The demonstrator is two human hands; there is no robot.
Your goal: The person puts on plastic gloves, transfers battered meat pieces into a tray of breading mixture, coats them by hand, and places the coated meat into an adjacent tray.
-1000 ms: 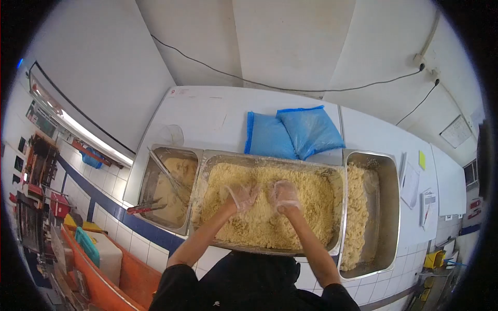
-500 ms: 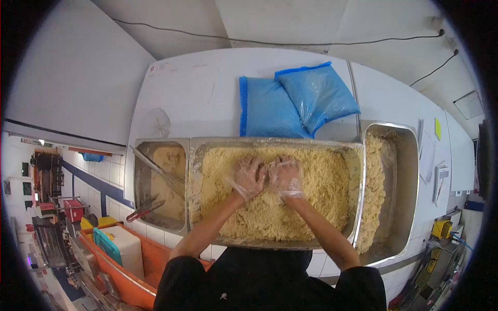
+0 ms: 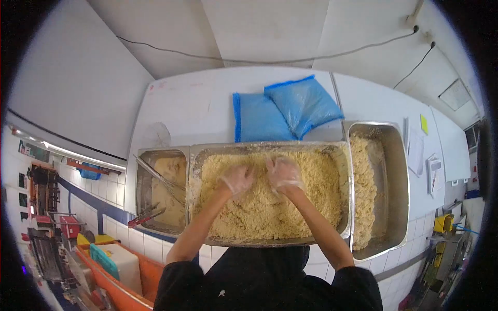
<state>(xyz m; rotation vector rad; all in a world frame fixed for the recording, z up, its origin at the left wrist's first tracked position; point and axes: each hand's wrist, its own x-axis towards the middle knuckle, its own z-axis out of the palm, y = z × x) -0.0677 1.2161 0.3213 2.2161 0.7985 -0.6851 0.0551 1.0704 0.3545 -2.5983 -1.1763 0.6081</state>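
Observation:
Both my hands are in clear plastic gloves, over the large metal pan point(image 3: 344, 207) of pale yellow crumbs point(image 3: 270, 217). My left hand point(image 3: 239, 179) is closed, its fingers curled inward and low in the crumbs. To its right, my right hand point(image 3: 284, 173) is closed too, fingertips bent down toward the crumbs. A small gap separates the two hands. Whatever lies under the fingers is hidden by the hands and crumbs.
A smaller pan point(image 3: 166, 217) of pale liquid on the left holds metal tongs point(image 3: 161, 173) and red-handled tongs point(image 3: 148, 215). Another pan point(image 3: 394, 207), with clumpy crumbs, adjoins on the right. Two blue bags point(image 3: 303, 106) lie behind. An orange bin point(image 3: 150, 274) stands lower left.
My hands, which were nearly touching with fingers spread over the crumbs, are now slightly apart with fingers curled. The camera view has shifted and tilted a little.

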